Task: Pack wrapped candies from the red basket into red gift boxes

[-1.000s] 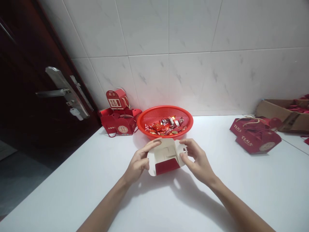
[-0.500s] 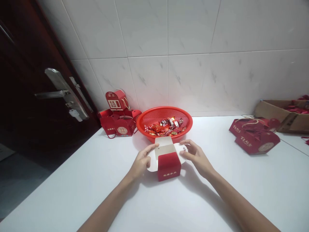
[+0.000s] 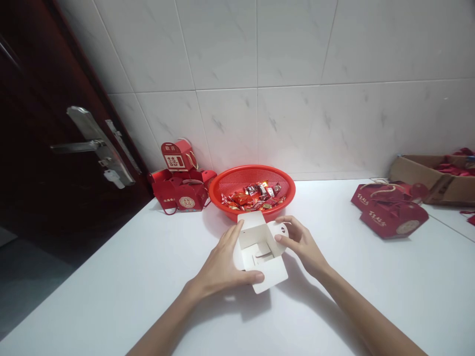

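Note:
Between my hands is a small gift box (image 3: 256,237) with its flaps folded outward, showing a white inside with a folded tab at the bottom. My left hand (image 3: 224,259) grips its left side, the thumb lying across the front flap (image 3: 272,277) and the fingers reaching to the back corner. The rounded right flap (image 3: 280,231), which has a cut-out, is pinched between the thumb and fingers of my right hand (image 3: 302,247). Just behind the box stands a red plastic basket (image 3: 217,180) with wrapped candies (image 3: 252,197) in it.
Several red gift boxes (image 3: 180,190) are stacked at the back left, near a dark door with a metal handle (image 3: 77,146). To the right lie red boxes with cord handles (image 3: 393,217). A cardboard carton (image 3: 415,175) holding red items sits beyond them, by the tiled wall.
The front flap has been folded outward and down, exposing the inside of the box. My left hand has shifted from the left flap, its thumb now on the front flap; my right hand keeps its place.

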A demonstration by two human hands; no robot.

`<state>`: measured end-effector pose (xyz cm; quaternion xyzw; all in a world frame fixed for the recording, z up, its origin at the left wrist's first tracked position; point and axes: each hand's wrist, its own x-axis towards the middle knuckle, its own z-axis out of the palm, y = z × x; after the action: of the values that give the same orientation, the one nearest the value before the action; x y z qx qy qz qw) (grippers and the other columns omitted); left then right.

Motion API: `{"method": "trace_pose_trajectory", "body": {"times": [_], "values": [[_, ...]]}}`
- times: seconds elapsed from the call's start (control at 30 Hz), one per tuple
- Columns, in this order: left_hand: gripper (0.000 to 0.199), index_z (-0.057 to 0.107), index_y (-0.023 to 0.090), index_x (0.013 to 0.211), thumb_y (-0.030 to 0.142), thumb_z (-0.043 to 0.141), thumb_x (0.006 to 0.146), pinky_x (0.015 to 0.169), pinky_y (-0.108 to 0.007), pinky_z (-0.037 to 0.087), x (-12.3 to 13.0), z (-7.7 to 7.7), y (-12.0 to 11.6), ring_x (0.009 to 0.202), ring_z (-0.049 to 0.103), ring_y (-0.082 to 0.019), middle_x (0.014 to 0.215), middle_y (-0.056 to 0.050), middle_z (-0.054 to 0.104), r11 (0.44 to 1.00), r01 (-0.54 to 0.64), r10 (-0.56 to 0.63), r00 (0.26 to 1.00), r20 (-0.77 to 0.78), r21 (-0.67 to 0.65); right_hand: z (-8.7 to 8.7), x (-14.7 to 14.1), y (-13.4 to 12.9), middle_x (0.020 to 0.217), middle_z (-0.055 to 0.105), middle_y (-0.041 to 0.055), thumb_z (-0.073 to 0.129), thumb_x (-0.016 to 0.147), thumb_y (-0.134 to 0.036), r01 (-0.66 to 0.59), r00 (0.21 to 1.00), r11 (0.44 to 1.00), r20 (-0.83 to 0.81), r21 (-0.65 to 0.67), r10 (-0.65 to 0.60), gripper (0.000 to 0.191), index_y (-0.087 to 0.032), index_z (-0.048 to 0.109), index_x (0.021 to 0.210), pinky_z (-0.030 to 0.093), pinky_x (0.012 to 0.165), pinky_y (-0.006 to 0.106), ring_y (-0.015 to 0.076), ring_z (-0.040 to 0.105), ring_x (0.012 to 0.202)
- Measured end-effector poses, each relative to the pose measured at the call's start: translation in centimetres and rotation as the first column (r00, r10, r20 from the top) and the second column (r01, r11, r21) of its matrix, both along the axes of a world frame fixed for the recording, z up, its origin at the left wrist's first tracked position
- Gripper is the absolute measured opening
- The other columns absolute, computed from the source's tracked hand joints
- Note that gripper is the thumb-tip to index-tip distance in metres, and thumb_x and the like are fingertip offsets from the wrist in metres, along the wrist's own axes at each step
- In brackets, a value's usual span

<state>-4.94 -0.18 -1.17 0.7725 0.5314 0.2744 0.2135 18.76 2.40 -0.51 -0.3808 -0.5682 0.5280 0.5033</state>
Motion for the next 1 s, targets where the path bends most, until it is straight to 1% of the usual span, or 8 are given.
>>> {"method": "trace_pose_trajectory", "body": {"times": [0.17,0.3,0.4,0.5,0.6,0.73,0.83,1.0], "values": [[0.124,0.022,0.021,0.162,0.061,0.083,0.062,0.095,-0.050,0.053,-0.8,1.1,-1.0,0.131,0.054,-0.045,0.154,-0.019,0.045,1.000,0.025,-0.025,0.993,-0.115,0.001,0.0,-0.1,-0.2,0.093,0.066,0.0010,0.077,0.075,-0.040,-0.037,0.999,0.999,0.007,0.007,0.037,0.033,-0.024,0.060,0.099,0.048,0.068,0.030,0.0190,0.060,0.081],[0.121,0.025,0.021,0.161,0.060,0.082,0.062,0.094,-0.048,0.055,-1.1,1.8,-1.7,0.132,0.054,-0.045,0.153,-0.017,0.048,0.999,0.001,-0.007,0.987,-0.162,-0.038,-0.1,-0.2,-0.2,0.089,0.064,0.0006,0.075,0.078,-0.044,-0.064,0.998,0.997,0.018,0.032,0.064,0.031,-0.024,0.062,0.096,0.046,0.066,0.029,0.0170,0.056,0.075],[0.122,0.022,0.019,0.162,0.062,0.080,0.063,0.104,-0.051,0.050,-0.5,2.6,-2.1,0.140,0.044,-0.044,0.159,-0.017,0.039,0.983,-0.061,0.022,0.975,-0.219,-0.173,0.0,-0.2,0.0,0.090,0.066,0.0019,0.072,0.082,-0.047,-0.080,0.997,0.996,-0.008,0.025,0.081,0.029,-0.023,0.063,0.094,0.047,0.070,0.029,0.0186,0.059,0.080],[0.125,0.016,0.018,0.162,0.063,0.078,0.063,0.116,-0.053,0.037,0.1,3.3,-2.4,0.150,0.025,-0.042,0.166,-0.014,0.022,0.944,-0.113,0.028,0.964,-0.266,-0.309,0.0,-0.3,0.2,0.098,0.070,0.0040,0.071,0.084,-0.047,-0.082,0.996,0.996,-0.035,0.030,0.083,0.026,-0.022,0.065,0.091,0.048,0.081,0.031,0.0213,0.063,0.093],[0.129,0.010,0.018,0.163,0.065,0.077,0.063,0.122,-0.056,0.026,0.3,3.5,-2.5,0.154,0.010,-0.041,0.168,-0.013,0.009,0.917,-0.119,0.005,0.958,-0.287,-0.380,0.0,-0.4,0.2,0.106,0.072,0.0055,0.070,0.085,-0.045,-0.054,0.998,0.997,-0.031,0.060,0.056,0.023,-0.022,0.067,0.086,0.048,0.086,0.032,0.0221,0.064,0.098],[0.131,0.010,0.020,0.163,0.070,0.077,0.062,0.121,-0.059,0.026,0.1,3.0,-2.2,0.154,0.006,-0.043,0.169,-0.013,-0.002,0.934,-0.097,0.014,0.971,-0.238,-0.344,-0.3,-0.3,0.3,0.107,0.073,0.0059,0.070,0.084,-0.042,-0.021,0.999,0.995,-0.034,0.101,0.025,0.020,-0.023,0.071,0.086,0.048,0.089,0.033,0.0237,0.064,0.102],[0.129,0.015,0.021,0.163,0.070,0.078,0.062,0.120,-0.059,0.028,0.1,2.7,-1.9,0.153,0.006,-0.044,0.169,-0.013,-0.003,0.956,-0.084,0.031,0.981,-0.189,-0.280,-0.5,-0.2,0.5,0.110,0.072,0.0067,0.070,0.083,-0.042,0.011,0.998,0.994,-0.059,0.110,-0.005,0.020,-0.024,0.074,0.091,0.049,0.089,0.034,0.0255,0.063,0.108],[0.119,0.025,0.024,0.161,0.072,0.076,0.065,0.118,-0.062,0.032,-0.1,3.3,-1.5,0.153,0.012,-0.045,0.170,-0.014,0.005,0.985,-0.068,0.042,0.985,-0.165,-0.159,-0.5,0.3,0.9,0.103,0.072,0.0076,0.067,0.084,-0.042,0.035,0.993,0.992,-0.118,0.118,-0.021,0.025,-0.023,0.076,0.099,0.052,0.080,0.036,0.0233,0.065,0.092]]}}
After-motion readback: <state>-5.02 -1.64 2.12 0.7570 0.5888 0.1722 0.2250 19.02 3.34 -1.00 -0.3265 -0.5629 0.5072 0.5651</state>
